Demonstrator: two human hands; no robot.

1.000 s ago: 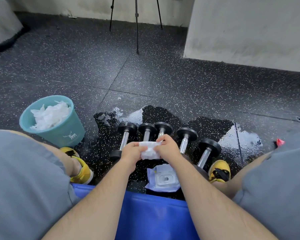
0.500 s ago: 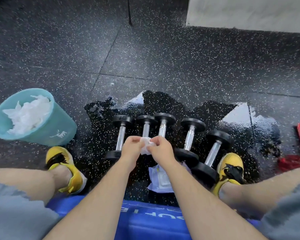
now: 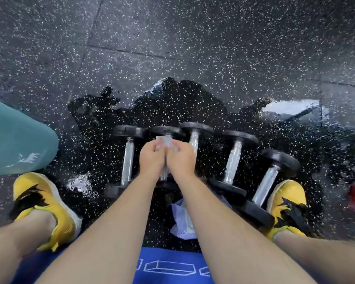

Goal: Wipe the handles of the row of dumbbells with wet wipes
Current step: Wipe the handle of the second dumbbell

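The left hand (image 3: 152,158) and right hand (image 3: 181,158) are pinching the wet wipe (image 3: 166,141), both grips closed on it, directly over the second dumbbell's handle (image 3: 164,175), which is lying lengthwise away from the person, equally near both.

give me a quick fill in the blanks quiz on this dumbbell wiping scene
1. The row of dumbbells numbers ___ in all.
2. The left hand and the right hand together pinch a crumpled white ___ between them.
3. Counting from the person's left, the handle under the hands is the ___ in the row.
4. Both shoes are ___ with black.

Missing words: five; wet wipe; second; yellow.
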